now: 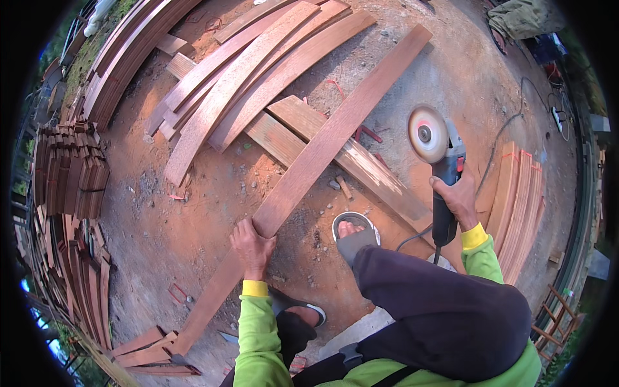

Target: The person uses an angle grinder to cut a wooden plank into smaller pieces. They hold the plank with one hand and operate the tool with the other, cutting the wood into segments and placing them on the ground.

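A long reddish-brown wooden plank [325, 142] runs slantwise from the lower left to the upper right. My left hand [253, 248] is closed around its lower half, thumb on the near side. Two thicker timbers [274, 137] lie crosswise beneath the plank. In my right hand [456, 197] is an angle grinder [445, 216], gripped by its blue-and-black body. Its round disc [425, 133] points away from me, to the right of the plank and apart from it. A black cord trails from the grinder's rear end.
Several loose planks [238, 90] lie fanned out at the far left. Stacked boards [71, 171] stand along the left side, and more boards [516, 206] lie at the right. A dark cable [500, 138] crosses the dirt ground. My sandalled foot [354, 232] is beside the timbers.
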The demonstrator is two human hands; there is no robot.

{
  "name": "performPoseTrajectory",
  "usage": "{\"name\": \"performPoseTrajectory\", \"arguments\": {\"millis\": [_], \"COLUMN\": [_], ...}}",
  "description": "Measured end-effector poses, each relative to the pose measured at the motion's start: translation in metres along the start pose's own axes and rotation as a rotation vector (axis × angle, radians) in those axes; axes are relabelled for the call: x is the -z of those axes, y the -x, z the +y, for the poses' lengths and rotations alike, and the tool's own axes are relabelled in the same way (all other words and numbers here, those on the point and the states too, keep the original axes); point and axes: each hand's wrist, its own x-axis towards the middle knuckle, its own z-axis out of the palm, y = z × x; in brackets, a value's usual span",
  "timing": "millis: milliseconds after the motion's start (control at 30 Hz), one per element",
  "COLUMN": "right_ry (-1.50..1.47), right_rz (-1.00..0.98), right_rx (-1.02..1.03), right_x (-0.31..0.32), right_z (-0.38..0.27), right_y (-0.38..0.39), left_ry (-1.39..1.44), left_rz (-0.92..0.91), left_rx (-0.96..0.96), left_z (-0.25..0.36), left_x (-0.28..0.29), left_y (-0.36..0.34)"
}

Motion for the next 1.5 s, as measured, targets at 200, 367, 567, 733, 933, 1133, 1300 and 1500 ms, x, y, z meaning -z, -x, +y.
{"name": "performPoseTrajectory", "arguments": {"millis": [200,367,567,733,933,1133,1300,1500], "right_ry": [0.002,0.053,0.092,0.074,0.178,0.149,0.217,0.258], "right_rz": [-0.044,-0.033,-0.050,-0.060,-0.077,-0.137,-0.160,-0.229], "right_rx": [-0.011,0.009,-0.001,-0.018,0.018,0.082,0.159,0.190], "right_x": [-0.004,-0.001,-0.003,-0.004,-0.004,-0.005,-0.005,-0.008], "right_z": [-0.005,0.002,0.004,0.009,0.007,0.009,0.014,0.011], "right_y": [-0.002,-0.004,-0.006,-0.005,-0.005,-0.011,-0.019,-0.023], "left_ry": [-0.014,0.016,0.019,0.047,0.067,0.055,0.040,0.046], "left_rz": [-0.026,-0.060,-0.054,-0.068,-0.024,-0.030,-0.035,-0.041], "left_rx": [-0.036,-0.074,-0.072,-0.071,-0.090,-0.070,-0.068,-0.052], "left_z": [0.036,0.063,0.072,0.072,0.076,0.079,0.080,0.085], "left_x": [0.003,-0.020,-0.041,-0.046,-0.048,-0.049,-0.051,-0.047], "left_y": [-0.023,-0.037,-0.035,-0.030,-0.021,-0.020,-0.017,-0.016]}}
